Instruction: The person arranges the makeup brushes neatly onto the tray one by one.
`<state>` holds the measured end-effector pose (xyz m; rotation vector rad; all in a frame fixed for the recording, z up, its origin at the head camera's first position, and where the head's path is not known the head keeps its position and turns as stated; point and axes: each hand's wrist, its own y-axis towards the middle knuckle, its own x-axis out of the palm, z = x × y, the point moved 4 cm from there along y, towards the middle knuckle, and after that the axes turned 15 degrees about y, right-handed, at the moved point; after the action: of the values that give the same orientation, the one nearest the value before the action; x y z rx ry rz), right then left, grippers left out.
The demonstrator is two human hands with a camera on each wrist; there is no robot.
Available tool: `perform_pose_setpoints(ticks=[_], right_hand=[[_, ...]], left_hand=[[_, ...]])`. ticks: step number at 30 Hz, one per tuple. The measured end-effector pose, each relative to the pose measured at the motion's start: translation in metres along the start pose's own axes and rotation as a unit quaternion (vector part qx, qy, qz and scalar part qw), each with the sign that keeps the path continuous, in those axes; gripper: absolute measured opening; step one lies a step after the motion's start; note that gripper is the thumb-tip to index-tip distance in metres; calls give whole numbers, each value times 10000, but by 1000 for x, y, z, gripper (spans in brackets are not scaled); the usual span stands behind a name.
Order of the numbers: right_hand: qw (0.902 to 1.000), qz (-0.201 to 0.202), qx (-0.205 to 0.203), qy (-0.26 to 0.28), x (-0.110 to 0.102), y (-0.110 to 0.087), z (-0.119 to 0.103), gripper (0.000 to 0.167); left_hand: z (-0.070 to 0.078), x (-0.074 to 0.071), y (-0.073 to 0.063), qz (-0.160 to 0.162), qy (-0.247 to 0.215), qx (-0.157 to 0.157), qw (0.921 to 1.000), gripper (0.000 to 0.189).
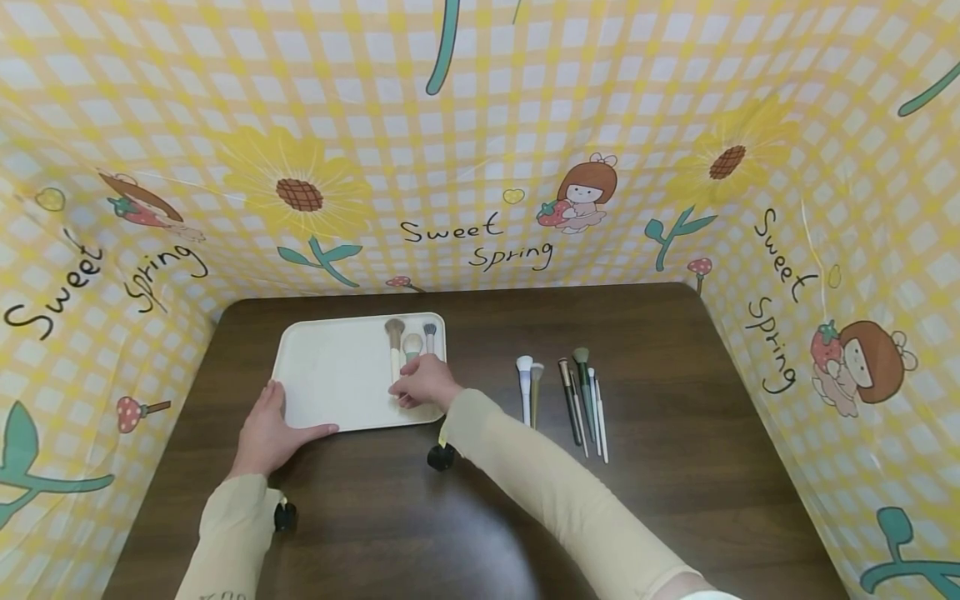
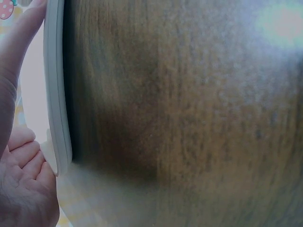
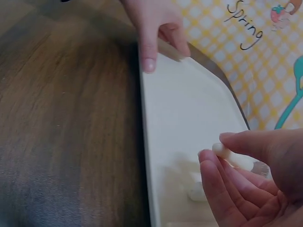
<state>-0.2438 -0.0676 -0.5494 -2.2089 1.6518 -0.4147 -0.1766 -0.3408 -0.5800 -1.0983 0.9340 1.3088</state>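
Note:
A white tray [image 1: 337,367] lies on the dark wooden table. My left hand [image 1: 262,429] holds its near left corner, the thumb along the front rim and the fingers at the left side. At the tray's right end, my right hand [image 1: 427,383] pinches the pale handle of a makeup brush [image 1: 394,333] with brown bristles, between thumb and fingertips. The handle's rounded end [image 3: 219,149] shows in the right wrist view. Beside it in the tray lie a makeup brush with a pale round head [image 1: 412,342] and one with dark bluish bristles [image 1: 430,332]; my hand partly hides both.
Right of the tray, a white-handled brush [image 1: 525,387] and a tan-headed brush [image 1: 536,383] lie close together. Several more brushes, among them a dark green one [image 1: 582,375], lie further right. Yellow checked cloth [image 1: 480,167] walls the table's back and sides.

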Motion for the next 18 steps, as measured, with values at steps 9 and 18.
perform_pose_setpoints(ticks=[9, 18], right_hand=[[9994, 257, 202, -121, 7, 0, 11, 23], [9958, 429, -260, -763, 10, 2, 20, 24]], left_hand=[[-2, 2, 1, 18, 2, 18, 10000, 144], [-3, 3, 2, 4, 5, 5, 10000, 144]])
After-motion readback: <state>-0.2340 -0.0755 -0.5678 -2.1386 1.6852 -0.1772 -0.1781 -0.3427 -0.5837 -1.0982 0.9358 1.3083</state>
